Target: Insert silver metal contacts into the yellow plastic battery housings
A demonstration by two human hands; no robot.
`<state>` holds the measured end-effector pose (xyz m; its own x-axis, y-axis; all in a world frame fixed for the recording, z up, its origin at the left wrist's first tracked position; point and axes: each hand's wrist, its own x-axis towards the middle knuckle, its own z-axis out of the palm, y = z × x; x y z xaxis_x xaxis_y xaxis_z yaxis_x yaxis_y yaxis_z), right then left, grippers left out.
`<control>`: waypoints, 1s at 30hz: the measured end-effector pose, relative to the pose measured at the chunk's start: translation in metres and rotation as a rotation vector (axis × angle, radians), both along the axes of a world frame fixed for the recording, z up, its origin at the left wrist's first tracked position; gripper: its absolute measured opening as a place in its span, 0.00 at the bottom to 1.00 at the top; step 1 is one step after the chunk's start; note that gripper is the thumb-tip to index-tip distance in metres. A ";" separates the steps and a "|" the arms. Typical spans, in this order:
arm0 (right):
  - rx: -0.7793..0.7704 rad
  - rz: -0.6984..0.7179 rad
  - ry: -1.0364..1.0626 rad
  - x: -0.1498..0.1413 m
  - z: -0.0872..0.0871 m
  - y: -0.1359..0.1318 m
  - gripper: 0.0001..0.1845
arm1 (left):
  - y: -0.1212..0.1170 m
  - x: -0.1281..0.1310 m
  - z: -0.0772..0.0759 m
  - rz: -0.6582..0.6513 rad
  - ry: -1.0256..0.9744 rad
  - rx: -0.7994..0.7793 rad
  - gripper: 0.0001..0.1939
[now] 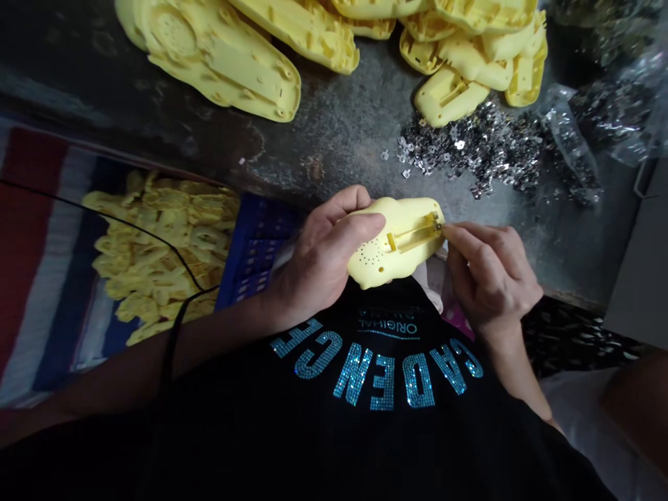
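My left hand [318,254] is wrapped around a yellow plastic shell [396,240], thumb lying across its top, holding it just above my lap at the table's near edge. The shell shows a round speaker grille and an open rectangular slot. My right hand [488,275] pinches its fingertips at the slot's right end, on a tiny metal piece [437,224] too small to make out clearly. A heap of small shiny metal contacts [474,149] lies on the table just beyond the shell.
More yellow shells are piled at the table's far side [219,56] and far right [470,49]. Clear bags of metal parts [600,111] lie at right. A striped sack of small yellow parts [156,243] sits at left beside a blue crate [255,250].
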<state>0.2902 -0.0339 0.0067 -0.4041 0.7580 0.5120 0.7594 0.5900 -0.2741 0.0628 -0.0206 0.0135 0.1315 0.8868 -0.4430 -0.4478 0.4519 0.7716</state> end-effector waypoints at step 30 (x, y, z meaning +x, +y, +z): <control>-0.273 0.071 0.718 0.018 -0.049 0.028 0.23 | 0.002 -0.017 -0.027 -0.476 0.207 0.794 0.53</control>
